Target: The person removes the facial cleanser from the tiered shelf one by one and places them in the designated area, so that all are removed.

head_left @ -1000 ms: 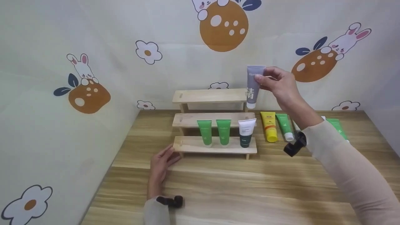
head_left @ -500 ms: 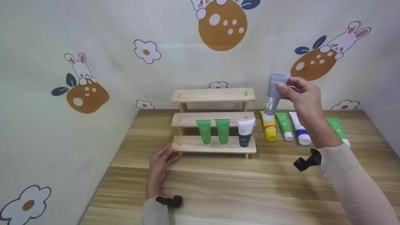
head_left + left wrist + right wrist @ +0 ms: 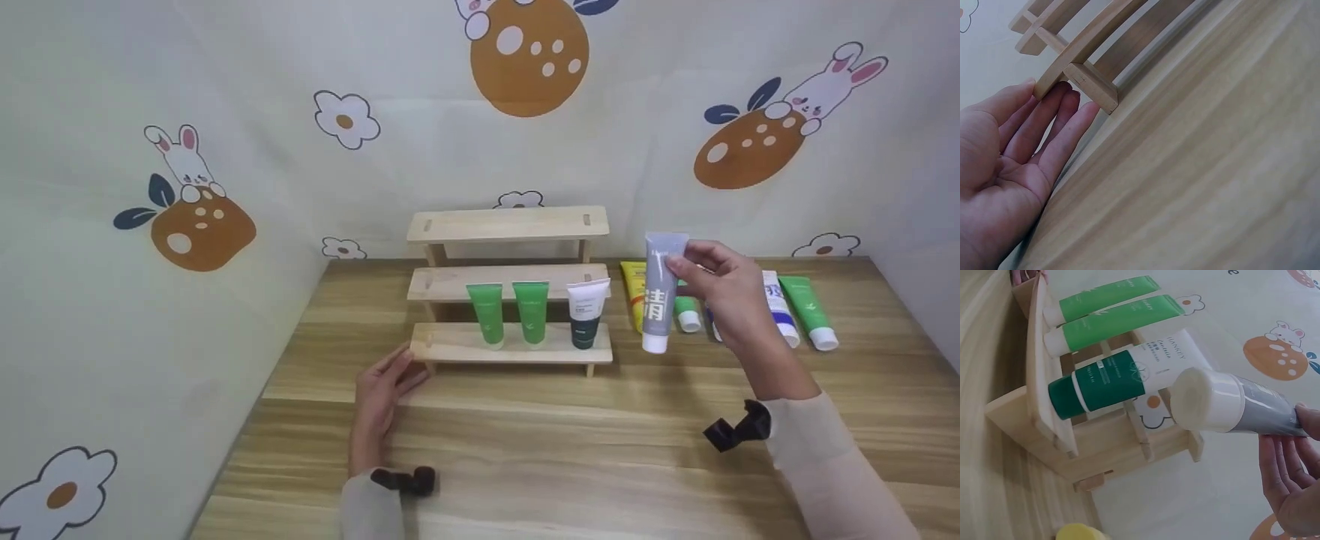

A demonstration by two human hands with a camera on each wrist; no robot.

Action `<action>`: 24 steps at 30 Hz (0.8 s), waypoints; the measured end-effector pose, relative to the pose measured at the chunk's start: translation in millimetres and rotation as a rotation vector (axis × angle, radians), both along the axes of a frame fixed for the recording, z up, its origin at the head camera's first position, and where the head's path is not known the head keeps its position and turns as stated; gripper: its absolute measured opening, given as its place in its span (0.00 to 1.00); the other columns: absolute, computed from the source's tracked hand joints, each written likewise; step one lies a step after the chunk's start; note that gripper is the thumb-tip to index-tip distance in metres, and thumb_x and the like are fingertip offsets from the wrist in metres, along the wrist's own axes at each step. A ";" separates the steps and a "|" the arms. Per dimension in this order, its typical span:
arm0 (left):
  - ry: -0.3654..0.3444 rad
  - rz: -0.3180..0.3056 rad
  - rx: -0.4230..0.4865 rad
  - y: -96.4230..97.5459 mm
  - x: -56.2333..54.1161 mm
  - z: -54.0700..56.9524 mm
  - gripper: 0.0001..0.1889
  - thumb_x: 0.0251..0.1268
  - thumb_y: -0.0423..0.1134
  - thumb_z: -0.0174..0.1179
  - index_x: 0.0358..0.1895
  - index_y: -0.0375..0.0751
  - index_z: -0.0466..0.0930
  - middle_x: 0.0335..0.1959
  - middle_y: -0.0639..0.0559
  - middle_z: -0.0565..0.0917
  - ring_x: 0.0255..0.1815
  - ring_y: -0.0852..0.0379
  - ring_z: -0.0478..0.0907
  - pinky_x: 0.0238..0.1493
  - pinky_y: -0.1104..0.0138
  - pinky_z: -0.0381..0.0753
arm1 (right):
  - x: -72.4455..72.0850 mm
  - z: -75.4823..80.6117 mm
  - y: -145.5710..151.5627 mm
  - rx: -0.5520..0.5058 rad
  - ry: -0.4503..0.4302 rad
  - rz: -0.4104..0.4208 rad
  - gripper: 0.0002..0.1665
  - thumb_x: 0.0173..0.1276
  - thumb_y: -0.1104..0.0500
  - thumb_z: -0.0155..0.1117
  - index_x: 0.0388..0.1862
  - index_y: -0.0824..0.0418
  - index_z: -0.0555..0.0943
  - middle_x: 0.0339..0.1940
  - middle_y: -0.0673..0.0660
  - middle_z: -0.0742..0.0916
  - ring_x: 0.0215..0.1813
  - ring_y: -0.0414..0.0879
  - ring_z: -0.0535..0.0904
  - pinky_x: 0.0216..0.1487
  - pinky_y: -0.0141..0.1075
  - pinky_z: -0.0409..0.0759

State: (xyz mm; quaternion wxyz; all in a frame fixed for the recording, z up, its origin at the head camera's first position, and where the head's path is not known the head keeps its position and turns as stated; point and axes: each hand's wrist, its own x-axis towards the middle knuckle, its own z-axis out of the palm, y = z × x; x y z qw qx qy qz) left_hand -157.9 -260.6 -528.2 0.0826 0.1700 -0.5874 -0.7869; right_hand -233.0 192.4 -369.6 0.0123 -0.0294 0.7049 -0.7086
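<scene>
My right hand [image 3: 731, 296] pinches a grey tube [image 3: 657, 300] with white lettering near its flat end, white cap pointing down. It hangs in the air right of the three-step wooden display stand [image 3: 450, 346]. My left hand [image 3: 1010, 163] grips the left end of the stand's lowest board, thumb on top and fingers beneath. Along that board stand a green tube [image 3: 489, 311], a second green tube [image 3: 532, 311] and a white tube with a dark green lower part [image 3: 585, 319], all on their caps. The same white and green tube [image 3: 1112, 379] shows close by in the right wrist view.
Several tubes lie on the wooden table [image 3: 525, 450] right of the stand: a yellow one [image 3: 634, 289], a green one [image 3: 687, 313], a white and blue one [image 3: 780, 311] and another green one [image 3: 810, 311]. My right hand partly covers the row. A printed cloth hangs behind.
My right hand has moved the grey tube from beside the stand's top step to the right, then down in front of the lying tubes. My left hand has stayed at the stand.
</scene>
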 end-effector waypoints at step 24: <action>0.031 -0.020 0.008 -0.3 0.4 0.5 0.24 0.71 0.33 0.61 0.66 0.24 0.71 0.53 0.42 0.84 0.46 0.55 0.87 0.55 0.56 0.91 | -8.9 -73.4 18.2 0.189 -0.242 0.097 0.29 0.71 0.51 0.67 0.64 0.64 0.73 0.39 0.38 0.85 0.43 0.35 0.82 0.52 0.32 0.88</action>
